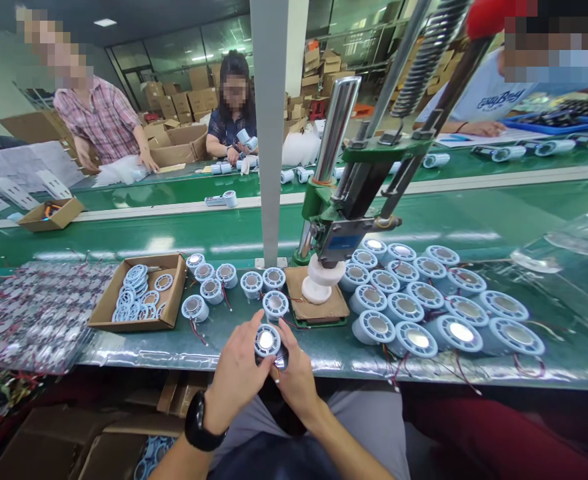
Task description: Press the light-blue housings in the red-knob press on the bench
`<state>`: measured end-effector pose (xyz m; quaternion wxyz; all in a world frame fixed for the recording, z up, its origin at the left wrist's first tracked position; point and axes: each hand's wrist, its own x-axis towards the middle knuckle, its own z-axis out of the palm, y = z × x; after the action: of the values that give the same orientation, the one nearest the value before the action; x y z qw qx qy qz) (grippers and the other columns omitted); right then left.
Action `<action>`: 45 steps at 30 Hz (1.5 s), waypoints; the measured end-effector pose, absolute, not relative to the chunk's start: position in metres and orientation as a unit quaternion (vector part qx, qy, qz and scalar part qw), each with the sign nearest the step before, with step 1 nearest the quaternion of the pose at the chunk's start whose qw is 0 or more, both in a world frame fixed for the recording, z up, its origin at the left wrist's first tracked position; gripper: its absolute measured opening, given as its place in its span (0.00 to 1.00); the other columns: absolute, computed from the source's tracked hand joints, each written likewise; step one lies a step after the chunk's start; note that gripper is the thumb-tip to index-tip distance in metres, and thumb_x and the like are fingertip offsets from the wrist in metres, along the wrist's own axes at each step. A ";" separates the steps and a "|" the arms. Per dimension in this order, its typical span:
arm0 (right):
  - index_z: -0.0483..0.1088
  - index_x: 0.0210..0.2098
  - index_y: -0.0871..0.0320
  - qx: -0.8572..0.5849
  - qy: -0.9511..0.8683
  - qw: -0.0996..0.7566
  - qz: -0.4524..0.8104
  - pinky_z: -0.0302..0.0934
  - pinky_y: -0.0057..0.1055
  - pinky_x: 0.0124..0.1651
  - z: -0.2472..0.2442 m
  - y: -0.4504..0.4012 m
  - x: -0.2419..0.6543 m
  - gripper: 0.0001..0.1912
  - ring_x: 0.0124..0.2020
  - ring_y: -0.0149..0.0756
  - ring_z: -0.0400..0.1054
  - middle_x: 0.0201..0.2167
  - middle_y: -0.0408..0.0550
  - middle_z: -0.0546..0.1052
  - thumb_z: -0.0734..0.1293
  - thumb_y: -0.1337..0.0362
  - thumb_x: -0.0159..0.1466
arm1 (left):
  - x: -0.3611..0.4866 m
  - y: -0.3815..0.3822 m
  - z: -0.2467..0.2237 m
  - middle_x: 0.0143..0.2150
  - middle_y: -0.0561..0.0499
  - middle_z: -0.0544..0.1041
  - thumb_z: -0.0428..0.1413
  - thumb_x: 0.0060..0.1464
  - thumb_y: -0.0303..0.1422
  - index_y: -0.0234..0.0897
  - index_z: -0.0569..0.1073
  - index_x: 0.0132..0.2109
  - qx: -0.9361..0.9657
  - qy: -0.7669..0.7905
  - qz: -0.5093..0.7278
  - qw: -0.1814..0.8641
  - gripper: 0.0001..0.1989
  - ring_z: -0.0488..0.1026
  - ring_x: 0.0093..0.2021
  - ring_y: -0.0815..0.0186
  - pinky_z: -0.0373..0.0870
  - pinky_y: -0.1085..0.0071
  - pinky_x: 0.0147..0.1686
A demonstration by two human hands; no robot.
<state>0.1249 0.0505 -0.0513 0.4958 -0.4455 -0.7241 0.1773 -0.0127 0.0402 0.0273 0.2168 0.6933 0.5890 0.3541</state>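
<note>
Between my two hands, at the front edge of the bench, is a light-blue round motor housing [267, 341] with a slotted ring and a shiny metal centre. My left hand [239, 363] wraps its left side, thumb near the front. On the other side my right hand [295, 373] has its fingers closed around the housing, with a bit of wire near the thumb. Just beyond my fingertips stands another blue housing [275, 305]. Behind and to the right, a press [341, 240] holds a white round head [326, 270] over a white seat [317, 289] on a cardboard-covered base.
Many blue housings [405, 305] with trailing wires crowd the bench right of the press. Left are a cardboard box [178, 293] of blue rings and stacked wired parts [39, 313]. A grey post [270, 133] rises ahead. Across the green conveyor [174, 230], several people work.
</note>
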 end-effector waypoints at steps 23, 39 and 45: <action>0.51 0.70 0.53 -0.384 -0.849 0.305 0.196 0.73 0.36 0.53 0.006 0.054 0.175 0.43 0.58 0.42 0.69 0.64 0.52 0.63 0.64 0.73 0.58 | -0.005 0.030 -0.010 0.57 0.40 0.74 0.59 0.53 0.35 0.36 0.69 0.59 0.592 0.607 0.435 0.302 0.26 0.71 0.57 0.50 0.67 0.53 0.57; 0.67 0.47 0.80 -0.409 -0.712 0.558 0.118 0.62 0.16 0.33 0.339 0.259 0.265 0.33 0.28 0.22 0.74 0.32 0.47 0.77 0.43 0.58 0.70 | 0.076 0.167 0.059 0.49 0.40 0.79 0.66 0.42 0.25 0.32 0.74 0.51 0.627 0.468 0.468 0.411 0.26 0.76 0.48 0.54 0.70 0.57 0.53; 0.70 0.38 0.69 -0.333 -0.694 0.614 0.174 0.58 0.14 0.23 0.325 0.265 0.268 0.23 0.18 0.19 0.68 0.25 0.43 0.74 0.51 0.58 0.73 | 0.084 0.176 0.057 0.53 0.41 0.78 0.66 0.43 0.25 0.33 0.73 0.52 0.634 0.428 0.444 0.467 0.26 0.73 0.54 0.52 0.66 0.56 0.58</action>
<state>0.2682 0.2649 0.3252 0.6141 -0.3331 -0.6939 0.1741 0.0836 0.1764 0.0567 0.4668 0.6335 0.4282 0.4443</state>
